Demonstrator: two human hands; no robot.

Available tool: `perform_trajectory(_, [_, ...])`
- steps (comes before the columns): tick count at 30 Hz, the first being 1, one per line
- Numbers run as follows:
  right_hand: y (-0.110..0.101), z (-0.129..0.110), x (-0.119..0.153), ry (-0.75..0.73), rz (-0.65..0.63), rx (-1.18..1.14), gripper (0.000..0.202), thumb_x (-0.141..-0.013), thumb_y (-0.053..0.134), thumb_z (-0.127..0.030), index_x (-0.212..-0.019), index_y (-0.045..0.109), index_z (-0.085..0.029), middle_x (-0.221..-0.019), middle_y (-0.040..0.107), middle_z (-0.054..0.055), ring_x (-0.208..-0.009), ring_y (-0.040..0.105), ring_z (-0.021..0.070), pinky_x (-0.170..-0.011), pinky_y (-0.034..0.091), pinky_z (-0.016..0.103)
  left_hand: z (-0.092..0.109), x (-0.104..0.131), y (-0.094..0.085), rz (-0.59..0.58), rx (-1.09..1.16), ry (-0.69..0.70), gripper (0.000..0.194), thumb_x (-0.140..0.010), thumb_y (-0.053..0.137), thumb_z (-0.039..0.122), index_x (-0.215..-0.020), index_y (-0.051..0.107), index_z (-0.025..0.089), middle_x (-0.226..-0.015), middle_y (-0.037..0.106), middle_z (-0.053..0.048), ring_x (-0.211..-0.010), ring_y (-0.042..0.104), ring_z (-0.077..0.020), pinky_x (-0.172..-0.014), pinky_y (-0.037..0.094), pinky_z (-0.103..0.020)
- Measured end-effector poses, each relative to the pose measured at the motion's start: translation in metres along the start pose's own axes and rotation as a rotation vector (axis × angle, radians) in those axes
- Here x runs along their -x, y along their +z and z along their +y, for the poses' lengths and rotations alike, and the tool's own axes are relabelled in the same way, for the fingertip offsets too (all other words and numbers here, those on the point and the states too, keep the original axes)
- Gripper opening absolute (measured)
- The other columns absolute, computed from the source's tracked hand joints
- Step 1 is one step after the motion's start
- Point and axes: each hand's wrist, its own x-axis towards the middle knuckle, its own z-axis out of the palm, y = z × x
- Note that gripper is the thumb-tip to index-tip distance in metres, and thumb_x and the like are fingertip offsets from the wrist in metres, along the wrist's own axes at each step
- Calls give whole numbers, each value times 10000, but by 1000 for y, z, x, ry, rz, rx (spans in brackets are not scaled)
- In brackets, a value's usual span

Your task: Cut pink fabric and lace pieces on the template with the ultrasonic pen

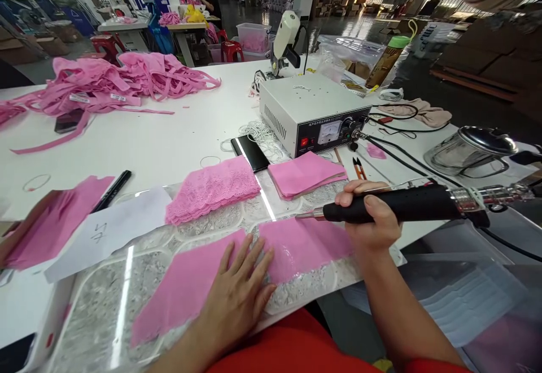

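Observation:
My right hand (375,215) is wrapped around a black-handled welding pen (406,203), cabled at its rear end. Its thin metal tip points left, at the upper edge of a pink fabric panel (302,249) that looks partly shiny. My left hand (241,277) lies flat with fingers spread. It rests across a second pink panel (182,288), fingertips at the border between both pieces. Both panels lie on a clear patterned mat (97,305). Just behind them are a stack of pink lace pieces (214,189) and a stack of plain pink pieces (307,174).
Behind stands a grey control box (313,96) with cables. Small snips (359,168), a black phone (250,153), a marked paper sheet (114,229) and a marker (112,191) lie around. A glass jar (466,150) is right; pink straps (114,79) heap left. Another person's hand (31,220) touches pink fabric.

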Motion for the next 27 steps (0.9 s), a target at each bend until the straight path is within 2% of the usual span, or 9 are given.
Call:
perform_trajectory(7, [1, 1, -2, -2, -56, -6, 71, -705, 599, -255, -708, 615, -186, -726, 618, 7, -531, 559, 130, -575, 485, 331, -2, 1, 0, 5, 0, 8, 470, -954, 486, 250, -1414, 467, 158, -1456, 486, -105, -1431, 312, -287, -1192, 182, -484])
perform_trajectory(16, [-22, -7, -17, -80, 155, -24, 89, -651, 545, -232, -669, 599, -165, -705, 607, 15, -495, 534, 106, -524, 464, 288, -6, -1, 1, 9, -49, 59, 495, -937, 513, 268, -1417, 471, 156, -1487, 447, -91, -1455, 255, -283, -1213, 110, -452])
perform_trajectory(21, [-31, -7, -17, -91, 183, 0, 97, -654, 533, -234, -672, 599, -165, -704, 603, 13, -496, 538, 104, -537, 476, 293, -6, -1, 1, 20, -52, 59, 505, -937, 508, 266, -1428, 457, 155, -1493, 438, -90, -1459, 245, -283, -1214, 111, -451])
perform_trajectory(27, [-29, -3, -16, -98, 167, 38, 102, -663, 552, -263, -687, 593, -172, -720, 597, 14, -503, 543, 113, -530, 475, 307, -7, -1, 1, 18, -45, 51, 506, -937, 512, 273, -1430, 455, 170, -1480, 458, -89, -1447, 278, -277, -1213, 134, -451])
